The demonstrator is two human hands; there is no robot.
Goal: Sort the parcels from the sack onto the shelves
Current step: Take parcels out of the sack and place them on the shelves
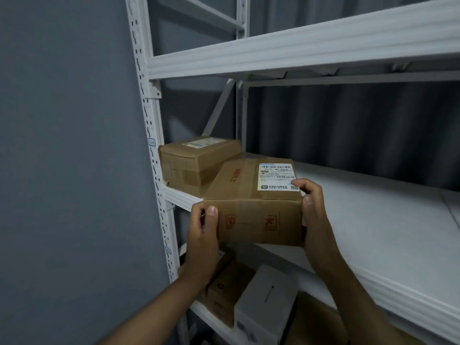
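A brown cardboard parcel (254, 202) with a white shipping label and red marks is held at the front edge of the middle shelf (373, 232). My left hand (202, 235) grips its left end, thumb on the front face. My right hand (312, 210) grips its right end, fingers curled over the top near the label. A second brown parcel (196, 163) lies on the same shelf at the far left, just behind the held one. The sack is out of view.
White metal shelving fills the view, with an upper shelf (298, 46) above. On the lower shelf lie a brown box (229, 292) and a white box (266, 312). A perforated upright (154, 170) and grey wall stand to the left.
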